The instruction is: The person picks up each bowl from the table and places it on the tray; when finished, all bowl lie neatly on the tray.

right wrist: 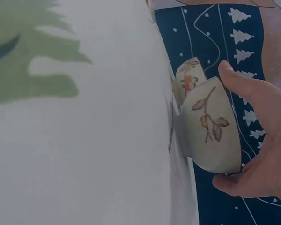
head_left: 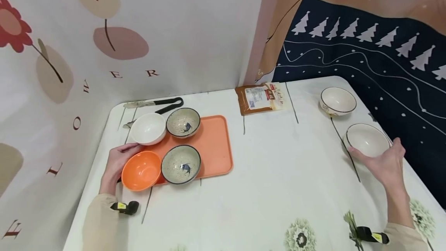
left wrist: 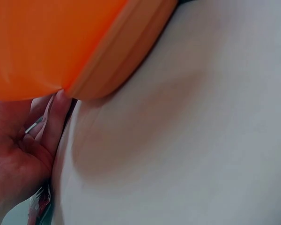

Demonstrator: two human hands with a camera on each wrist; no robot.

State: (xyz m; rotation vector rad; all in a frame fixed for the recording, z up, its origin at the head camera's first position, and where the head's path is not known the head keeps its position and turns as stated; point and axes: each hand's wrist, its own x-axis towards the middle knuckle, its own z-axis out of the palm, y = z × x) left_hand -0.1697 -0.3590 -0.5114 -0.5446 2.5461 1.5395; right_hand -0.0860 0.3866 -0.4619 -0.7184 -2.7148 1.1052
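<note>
Beige cloth forms a sleeve at far left, and out of it the left hand reaches in beside the tray; its fingertips run out of sight between two bowls, so I cannot tell whether it grips anything. Just beside it sits a glossy bright-orange round bowl, with a smooth white round bowl beyond. Behind these lie metal tongs with black handles. Next come two grey-speckled ceramic bowls with dark rims and blue motifs, one farther back, one nearer. All four bowls overlap a flat coral-orange rectangular tray.

Near the middle of the far edge is a brown and cream plastic packet. Toward the right stands a small cream ceramic bowl with a dark rim; just in front of it is a larger cream ceramic bowl with painted leaves. The right hand spans this one widely, thumb and fingers curved round opposite sides.

The step in hand looks like grasping or placing that bowl; moving it would call for even pressure from both sides, keeping it level and clear of its neighbour.
</note>
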